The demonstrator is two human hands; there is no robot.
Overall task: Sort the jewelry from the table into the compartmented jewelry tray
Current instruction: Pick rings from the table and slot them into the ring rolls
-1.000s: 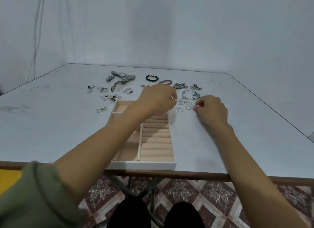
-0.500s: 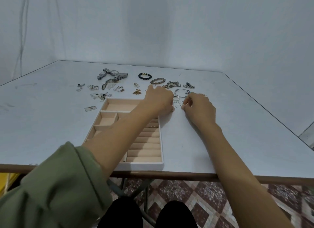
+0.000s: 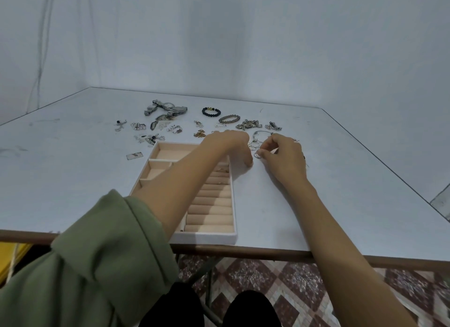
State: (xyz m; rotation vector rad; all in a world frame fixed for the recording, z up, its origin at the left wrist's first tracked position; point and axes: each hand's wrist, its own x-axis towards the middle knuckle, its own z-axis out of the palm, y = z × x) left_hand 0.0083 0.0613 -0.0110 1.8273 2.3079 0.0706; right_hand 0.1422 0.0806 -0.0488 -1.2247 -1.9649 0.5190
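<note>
- A green sleeve (image 3: 102, 248), pushed up the left forearm, fills the near left corner.
- A small flat card (image 3: 134, 155) lies on the white table (image 3: 353, 185) just left of the tray's far end.
- Small earrings and charms (image 3: 146, 128) are scattered beyond the card, with silver watches (image 3: 166, 108) behind them.
- The jewelry tray (image 3: 209, 236) sits at the table's near edge. It has open compartments on its left and a column of ring rolls on its right, where a gold ring (image 3: 222, 170) is lodged in a slot.
- A black bead bracelet (image 3: 211, 111), a beaded oval bracelet (image 3: 229, 119) and a tangle of chain (image 3: 248, 125) lie across the far side.
- The left hand (image 3: 231, 144) reaches over the tray, fingers curled downward with their tips on the table just beside the tray's right wall. Whether they hold anything cannot be told.
- Loose rings (image 3: 253, 145) lie on the table between the two hands.
- The right hand (image 3: 286, 157) has thumb and forefinger pinched together on a thin ring (image 3: 257, 155), low over the table just right of the tray.
- A silver bangle (image 3: 263, 133) lies just beyond the right hand.
</note>
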